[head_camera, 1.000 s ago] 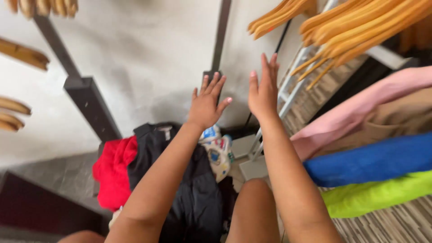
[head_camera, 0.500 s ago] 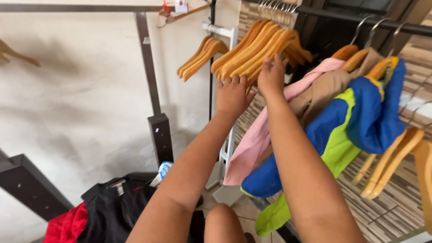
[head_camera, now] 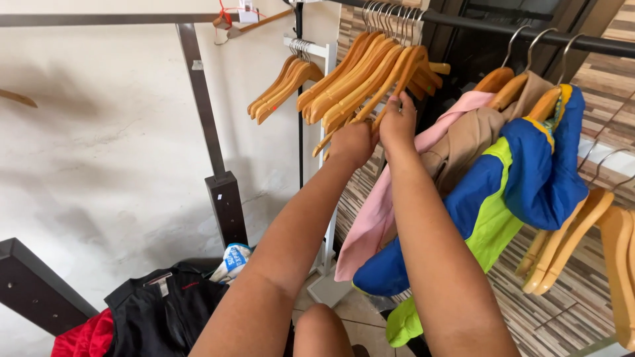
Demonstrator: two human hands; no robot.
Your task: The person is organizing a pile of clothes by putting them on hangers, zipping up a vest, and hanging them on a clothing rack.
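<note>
Both arms stretch upward, left hand (head_camera: 352, 142) and right hand (head_camera: 397, 123) side by side, fingers curled.

Orange-tan wooden hangers (head_camera: 370, 73) hanging from a dark rail (head_camera: 529, 32), pink garment (head_camera: 377, 211) draping, beige garment (head_camera: 463, 142), blue and lime-green jacket (head_camera: 509, 185), black clothing (head_camera: 165, 311) and red cloth (head_camera: 83, 337) lying below, off-white wall (head_camera: 99, 145), brown striped floor (head_camera: 582, 284).

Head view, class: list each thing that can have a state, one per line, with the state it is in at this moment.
Left hand: closed on an empty wooden hanger.
Right hand: gripping the same bunch of hangers.
Empty wooden hangers: hooked on the rail, bunched, tilted.
Pink garment: hung up, draping.
Blue and green jacket: hung up.
Black garment: off the rail, heaped low.
Red garment: heaped beside it.
</note>
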